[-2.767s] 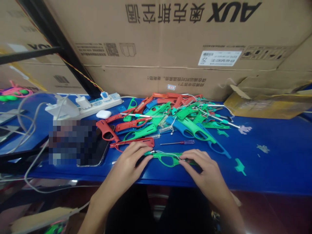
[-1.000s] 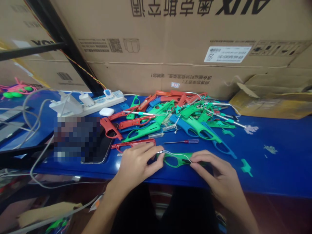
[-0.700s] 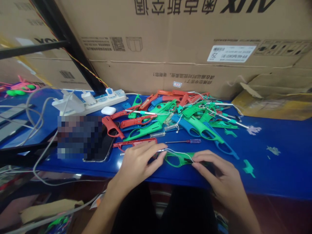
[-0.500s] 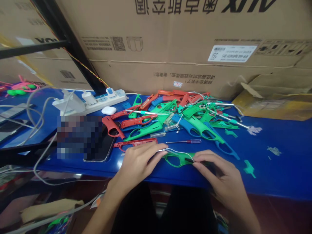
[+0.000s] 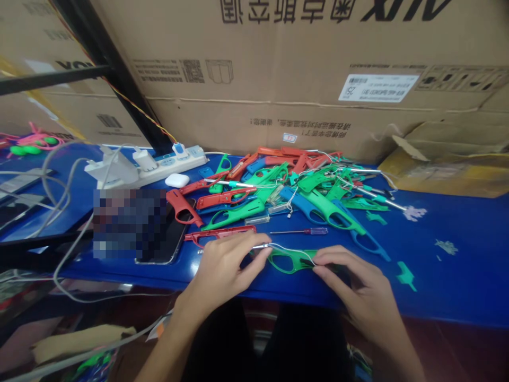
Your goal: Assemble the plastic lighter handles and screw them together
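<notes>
A green plastic handle part (image 5: 292,260) with a loop hole lies near the front edge of the blue table (image 5: 457,276). A thin white wire (image 5: 292,249) arcs over it. My left hand (image 5: 228,265) rests on the part's left end, fingers curled and pinching the wire's metal tip. My right hand (image 5: 353,281) presses on the part's right end, fingers closed over it. A small red-handled screwdriver (image 5: 304,231) lies just behind the part.
A heap of red, green and blue handle parts (image 5: 278,191) fills the table's middle. A phone (image 5: 167,239), white earbud case (image 5: 177,180) and power strip (image 5: 159,164) sit left. Cardboard boxes (image 5: 278,79) wall the back. Green scraps (image 5: 405,275) lie right.
The view has shifted slightly. My hands stay on the green part; the left fingers have worked the wire's end along its left tip.
</notes>
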Motion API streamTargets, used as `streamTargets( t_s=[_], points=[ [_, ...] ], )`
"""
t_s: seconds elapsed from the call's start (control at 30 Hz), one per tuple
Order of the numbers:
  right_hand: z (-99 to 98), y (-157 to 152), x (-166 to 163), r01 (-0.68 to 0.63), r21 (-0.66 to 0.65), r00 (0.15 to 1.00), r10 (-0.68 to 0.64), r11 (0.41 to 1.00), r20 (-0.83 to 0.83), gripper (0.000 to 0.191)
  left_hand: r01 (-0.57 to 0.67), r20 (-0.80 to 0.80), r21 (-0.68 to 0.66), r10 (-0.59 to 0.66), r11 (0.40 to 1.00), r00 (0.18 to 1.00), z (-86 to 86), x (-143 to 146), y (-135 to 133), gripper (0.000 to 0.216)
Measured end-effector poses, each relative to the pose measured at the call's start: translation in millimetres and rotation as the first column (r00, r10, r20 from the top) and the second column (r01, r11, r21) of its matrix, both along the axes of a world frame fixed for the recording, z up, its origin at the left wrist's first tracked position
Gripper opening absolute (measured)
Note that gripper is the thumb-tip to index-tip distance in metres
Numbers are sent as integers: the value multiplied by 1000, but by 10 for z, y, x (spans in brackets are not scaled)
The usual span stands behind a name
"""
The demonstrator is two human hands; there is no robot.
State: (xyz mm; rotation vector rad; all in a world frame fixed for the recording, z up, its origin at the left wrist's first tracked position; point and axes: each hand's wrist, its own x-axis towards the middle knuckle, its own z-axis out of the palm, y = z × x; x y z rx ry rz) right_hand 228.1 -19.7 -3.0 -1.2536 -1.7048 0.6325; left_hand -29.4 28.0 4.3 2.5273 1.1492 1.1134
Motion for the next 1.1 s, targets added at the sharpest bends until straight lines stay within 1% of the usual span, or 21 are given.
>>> streamTargets(
  t_s=[0.2,0.33,0.43,0.57,0.63,0.73,0.87,1.0,1.1],
  points=[
    [4,13,-3,-37,13,999,37,999,-1,5,-13,7,-22,13,1000,1000,21,2,0,12],
    [1,14,-8,-32,13,999,32,999,6,4,-22,25,6,22,1000,999,13,9,12,12],
    [-18,17,-8,-11,27,999,10,1000,41,2,-26,2,15,26,1000,1000,14,14,18,12],
    [-27,25,-17,14,51,993,-20,999,113,3,-1,-40,16,2,1000,999,29,-7,-6,11],
    [-11,28,-28,11,64,988,-21,998,152,4,-3,-63,5,3,1000,998,33,-28,-37,13],
    [26,34,-45,-26,70,977,10,997,215,7,-23,-88,-12,22,1000,996,21,-57,-85,17],
    [52,47,-49,-64,51,957,47,997,287,10,-16,-101,-38,12,999,995,-26,-72,-104,21],
    [34,68,-47,-49,44,966,36,998,254,14,13,-123,-101,-25,995,992,-75,-60,-89,23],
    [15,81,-52,-49,43,972,37,998,232,13,18,-138,-135,-37,991,990,-89,-51,-88,26]
  ],
)
